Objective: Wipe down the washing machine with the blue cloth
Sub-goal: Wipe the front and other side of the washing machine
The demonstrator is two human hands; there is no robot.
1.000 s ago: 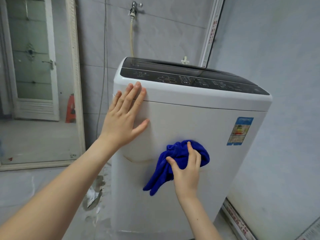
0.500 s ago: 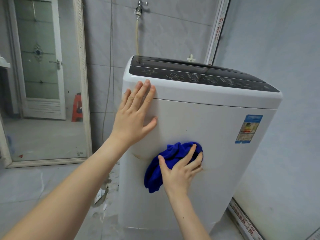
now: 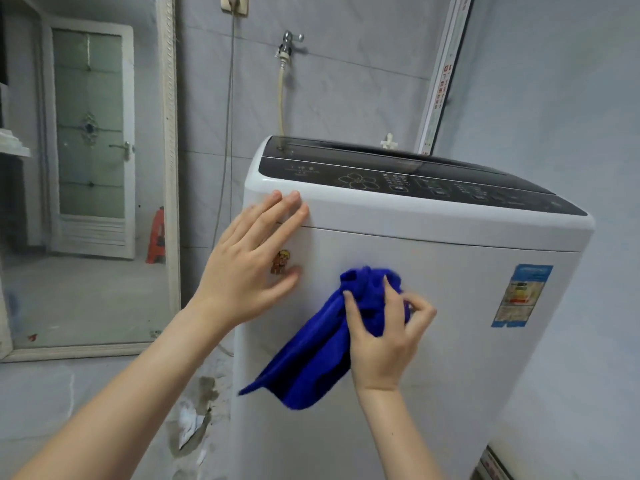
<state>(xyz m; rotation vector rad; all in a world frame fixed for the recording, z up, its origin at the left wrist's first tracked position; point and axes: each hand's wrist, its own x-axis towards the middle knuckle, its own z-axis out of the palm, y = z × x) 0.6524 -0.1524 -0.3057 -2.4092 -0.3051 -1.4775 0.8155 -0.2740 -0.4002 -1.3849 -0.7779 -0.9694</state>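
A white top-loading washing machine with a dark control panel fills the right half of the view. My right hand grips the bunched blue cloth and presses its top against the machine's front panel, while a long flap hangs down to the left. My left hand lies flat, fingers spread, on the upper left front corner, partly covering a small cartoon sticker.
An energy label is stuck on the front at the right. A tap with a hose and a grey cable run down the tiled wall behind. A framed mirror leans at the left. The right wall stands close.
My right hand has shifted the cloth rightward on the front panel, and a long flap of it now hangs loose. My left hand slid slightly, uncovering the sticker. The view moved, showing more wall.
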